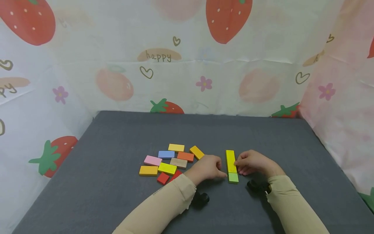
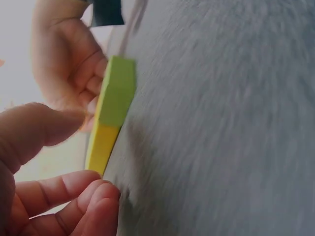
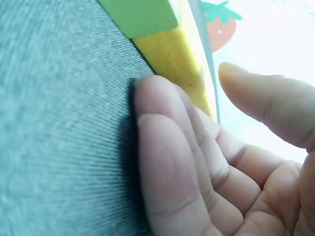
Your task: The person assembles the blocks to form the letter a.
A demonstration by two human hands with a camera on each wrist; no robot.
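Lying on the dark grey tabletop [image 1: 87, 195] is a bright yellow block [image 1: 230, 161], long and narrow, with a light green block [image 1: 233, 178] set against its six o'clock end, twelve being away from the person.

The right hand [image 1: 253, 163] is at three o'clock of the yellow block, its bent fingertips close up against the side, thumb standing apart, gripping nothing; I can't tell how firmly they touch. Over at eight to nine o'clock the left hand [image 1: 205, 167] has its thumb and curved fingers parted, a gap between them, holding nothing.

Past it, toward nine and ten o'clock, lies a loose cluster: a pink block [image 1: 153, 160], a blue block [image 1: 166, 154], an orange block [image 1: 185, 157], a bare-wood block [image 1: 178, 163], several yellows and two reds. Strawberry-printed cloth [image 1: 117, 39] hangs at twelve.
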